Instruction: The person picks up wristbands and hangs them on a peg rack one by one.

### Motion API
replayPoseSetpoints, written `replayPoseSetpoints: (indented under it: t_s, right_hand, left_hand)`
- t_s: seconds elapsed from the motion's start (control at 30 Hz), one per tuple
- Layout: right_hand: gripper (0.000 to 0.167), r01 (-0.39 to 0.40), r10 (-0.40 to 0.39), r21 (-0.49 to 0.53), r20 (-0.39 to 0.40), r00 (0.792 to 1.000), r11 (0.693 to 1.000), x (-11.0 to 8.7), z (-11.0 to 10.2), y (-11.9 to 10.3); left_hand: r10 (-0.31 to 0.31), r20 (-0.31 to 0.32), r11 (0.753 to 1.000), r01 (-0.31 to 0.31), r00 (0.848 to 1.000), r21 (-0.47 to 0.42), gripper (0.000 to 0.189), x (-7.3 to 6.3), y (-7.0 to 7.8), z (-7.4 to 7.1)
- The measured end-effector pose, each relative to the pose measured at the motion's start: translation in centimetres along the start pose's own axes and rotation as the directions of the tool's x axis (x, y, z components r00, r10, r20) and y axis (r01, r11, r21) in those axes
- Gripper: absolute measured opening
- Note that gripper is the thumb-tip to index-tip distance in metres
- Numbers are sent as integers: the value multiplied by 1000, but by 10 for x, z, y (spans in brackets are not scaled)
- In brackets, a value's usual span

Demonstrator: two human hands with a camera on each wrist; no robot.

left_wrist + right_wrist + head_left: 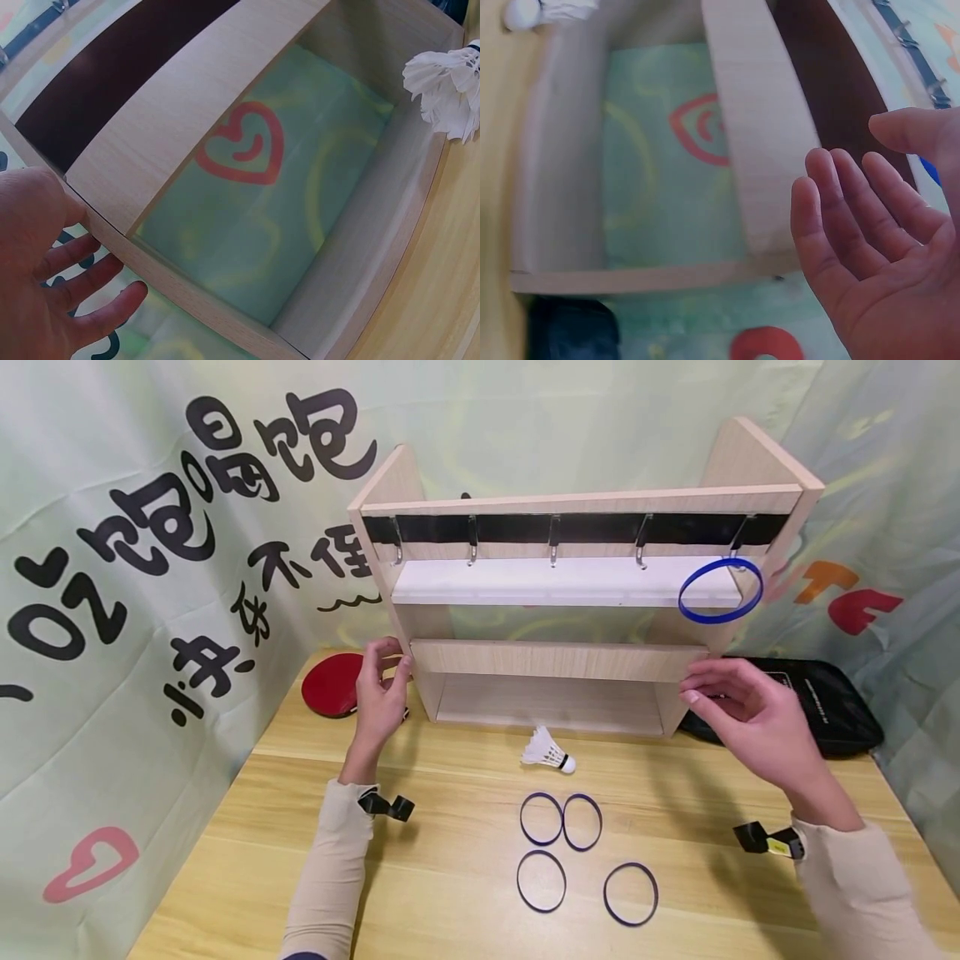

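A pale wooden shelf rack stands on the table, with a black strip of several metal hooks along its upper front. My left hand is at the rack's left side panel; its fingers are loosely bent and spread beside the edge in the left wrist view. Beside the right side panel is my right hand, palm facing the rack, fingers loosely bent around nothing in the right wrist view. A blue ring hangs from the rightmost hook, above that hand. The other hooks hold no ring.
Several dark blue rings lie flat on the wooden table. A white shuttlecock rests just before the rack. Behind my left hand lies a red paddle; a black case is at the right. Printed cloth hangs around the table.
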State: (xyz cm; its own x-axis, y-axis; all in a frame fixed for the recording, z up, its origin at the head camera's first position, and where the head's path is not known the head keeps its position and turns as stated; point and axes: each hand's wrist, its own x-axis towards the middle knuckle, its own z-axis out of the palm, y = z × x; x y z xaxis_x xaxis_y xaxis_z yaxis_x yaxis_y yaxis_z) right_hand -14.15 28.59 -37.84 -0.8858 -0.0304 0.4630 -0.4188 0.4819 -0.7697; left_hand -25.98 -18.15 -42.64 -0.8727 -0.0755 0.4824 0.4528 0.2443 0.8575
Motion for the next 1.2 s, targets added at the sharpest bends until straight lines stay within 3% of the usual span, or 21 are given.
replayPoseSetpoints:
  t_s: [0.43, 0.67, 0.97, 1.2]
  right_hand:
    - [18, -44, 45, -9, 145, 988, 999, -19, 38, 16]
    - [13, -78, 81, -25, 219, 972, 997, -25, 52, 17]
    - [11, -87, 84, -7, 327, 941, 996, -33, 68, 21]
    - [11, -93, 81, 5, 432, 898, 996, -38, 82, 30]
  left_hand:
    - [16, 2, 1000, -16, 1000, 4, 30, 1, 0, 0]
    - [17, 10, 1000, -17, 1000, 8, 30, 2, 1, 0]
    - [14, 10, 1000, -14, 1000, 8, 30, 1, 1, 0]
    - [10, 8, 1000, -10, 1000, -2, 30, 1, 1, 0]
